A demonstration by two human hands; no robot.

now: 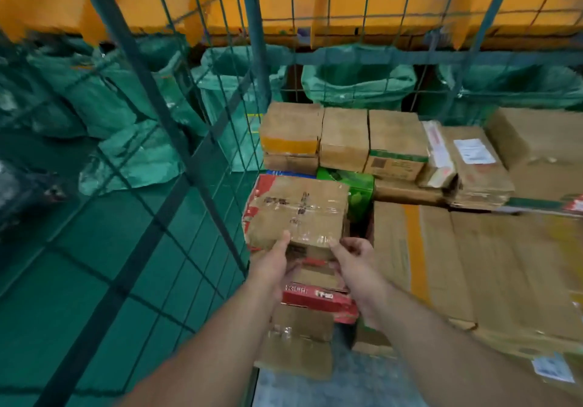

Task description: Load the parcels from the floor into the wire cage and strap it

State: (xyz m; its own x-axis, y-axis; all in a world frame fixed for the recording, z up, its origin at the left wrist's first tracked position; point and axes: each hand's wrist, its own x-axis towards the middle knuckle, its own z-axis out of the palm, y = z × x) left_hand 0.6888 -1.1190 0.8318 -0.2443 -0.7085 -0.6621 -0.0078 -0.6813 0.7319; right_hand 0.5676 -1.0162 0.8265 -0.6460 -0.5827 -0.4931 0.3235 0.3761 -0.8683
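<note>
- Fingers (284, 242) of the left hand (273, 268) are gripping the near edge of the taped parcel (299, 211), with the thumb lying on top and the rest tucked underneath, out of sight. The hand is working just beside the side mesh of the wire cage (257, 44), probably so the parcel is going tight against that wall with no gap.
- The taped parcel is sitting high inside the cage, at the top of the left-hand column. Whether its weight is already resting there I cannot tell. It is being kept roughly level, likely so it is landing flat.
- Fingers (334, 245) of the right hand (353, 261) are pinching the same near edge, thumb on top and the others curled below. Two hands on one side are keeping the parcel square while it is being pushed away from the body.
- Under both hands, a red carton (318, 299) and brown cartons (299, 343) are making up the column that is carrying the parcel.
- A green box (353, 186) is sitting wedged just to the right of the parcel, filling a pocket.
- Small cartons (344, 135) are standing side by side, touching, along the back mesh, apparently as a braced row.
- Large flat cartons (504, 264) are filling the right side as a broad layer.
- Loading is looking well advanced, and strapping is not yet underway.
</note>
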